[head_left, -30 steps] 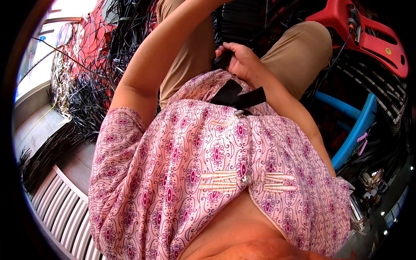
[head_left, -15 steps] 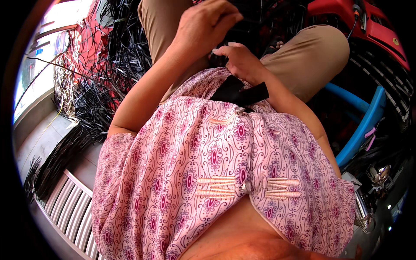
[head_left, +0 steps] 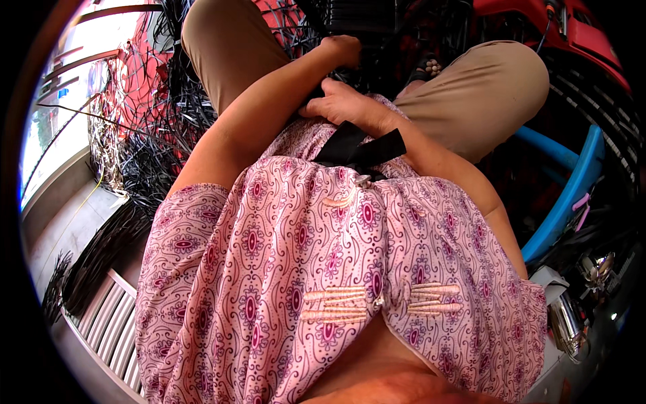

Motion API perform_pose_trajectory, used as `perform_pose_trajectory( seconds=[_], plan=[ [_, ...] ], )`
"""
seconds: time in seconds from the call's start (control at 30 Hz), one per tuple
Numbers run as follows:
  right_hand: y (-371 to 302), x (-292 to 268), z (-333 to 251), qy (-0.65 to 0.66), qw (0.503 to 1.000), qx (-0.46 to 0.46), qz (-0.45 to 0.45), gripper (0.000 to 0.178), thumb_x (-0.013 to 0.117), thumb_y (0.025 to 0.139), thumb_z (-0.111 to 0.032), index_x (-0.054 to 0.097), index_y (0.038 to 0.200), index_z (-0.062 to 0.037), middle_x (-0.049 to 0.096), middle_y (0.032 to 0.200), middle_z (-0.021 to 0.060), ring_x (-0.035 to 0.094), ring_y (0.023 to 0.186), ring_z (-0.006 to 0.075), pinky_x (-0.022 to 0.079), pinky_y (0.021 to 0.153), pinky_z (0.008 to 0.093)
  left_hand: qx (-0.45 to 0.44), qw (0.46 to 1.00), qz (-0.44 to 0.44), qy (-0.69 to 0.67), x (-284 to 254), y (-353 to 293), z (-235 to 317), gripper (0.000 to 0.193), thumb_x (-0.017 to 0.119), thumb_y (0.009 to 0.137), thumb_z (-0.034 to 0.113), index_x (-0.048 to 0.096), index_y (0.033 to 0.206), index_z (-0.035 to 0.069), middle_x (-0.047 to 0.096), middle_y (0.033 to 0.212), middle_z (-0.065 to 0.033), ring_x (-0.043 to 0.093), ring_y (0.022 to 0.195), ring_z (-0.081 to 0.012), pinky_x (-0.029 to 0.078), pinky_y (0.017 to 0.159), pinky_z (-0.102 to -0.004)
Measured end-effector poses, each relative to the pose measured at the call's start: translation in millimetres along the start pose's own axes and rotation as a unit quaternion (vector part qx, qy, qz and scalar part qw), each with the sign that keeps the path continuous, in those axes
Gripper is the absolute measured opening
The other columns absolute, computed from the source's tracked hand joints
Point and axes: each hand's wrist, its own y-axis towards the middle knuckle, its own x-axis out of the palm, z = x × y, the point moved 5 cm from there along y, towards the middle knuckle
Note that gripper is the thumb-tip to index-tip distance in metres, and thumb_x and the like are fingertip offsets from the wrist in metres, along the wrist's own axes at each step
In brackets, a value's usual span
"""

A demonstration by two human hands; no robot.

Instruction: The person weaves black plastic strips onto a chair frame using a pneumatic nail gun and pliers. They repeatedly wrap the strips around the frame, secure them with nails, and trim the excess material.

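- Pale floor tiles (head_left: pixel 97 209) are seen far left of the grip, partly covered by dark fibres.
- Tangled black strips (head_left: pixel 192 101) are heaped left of both hands, well apart.
- A blue curved frame (head_left: pixel 572 195) is set well to the right.
- A black band (head_left: pixel 387 147), nearest the right hand (head_left: pixel 343 106), is worn just bodyward of it.
- The left hand (head_left: pixel 342 50) is held farther out, near a dark ribbed thing (head_left: pixel 356 20); its fingers are hidden, so its grip cannot be told. The right thumb is raised, its fingers bent (whether anything is pinched cannot be told).
- Control would probably be helped if loose strips were kept clear of the fingers.
- No writing can be read.
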Motion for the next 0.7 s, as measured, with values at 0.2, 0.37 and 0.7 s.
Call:
perform_pose_trajectory(
  seconds=[0.2,0.37,0.7],
  plan=[
    [1.1,2.5,-4.0,-0.384,0.916,-0.113,-0.002,0.054,0.067,0.090,-0.043,0.068,0.124,-0.0010,0.064,0.125,0.0274,0.060,0.120,0.0422,0.047,0.103,0.0465,-0.049,0.998,0.001,-0.032,-49.2,-32.9,10.5,0.029,0.066,0.084,0.027,0.078,0.097,0.005,0.075,0.098,-0.0193,0.073,0.095,-0.0375,0.059,0.084,-0.0481],
    [-30.2,-17.4,-41.0,-0.548,0.825,-0.111,0.086,0.057,0.061,0.093,-0.057,0.073,0.115,-0.0054,0.065,0.119,0.0234,0.062,0.110,0.0415,0.047,0.099,0.0503,0.190,0.971,-0.011,0.145,-93.9,-69.2,29.5,0.025,0.062,0.087,0.021,0.076,0.096,0.003,0.074,0.090,-0.0190,0.073,0.087,-0.0379,0.059,0.079,-0.0480],
    [-87.4,-86.0,-102.1,-0.297,0.778,-0.348,0.430,0.035,0.076,0.088,-0.012,0.067,0.121,-0.0066,0.069,0.109,0.0101,0.069,0.091,0.0231,0.057,0.070,0.0354,0.069,0.958,0.275,0.038,-280.6,-235.1,73.8,0.019,0.064,0.089,0.020,0.069,0.078,0.006,0.066,0.070,-0.0165,0.069,0.073,-0.0364,0.050,0.065,-0.0475]
  ],
)
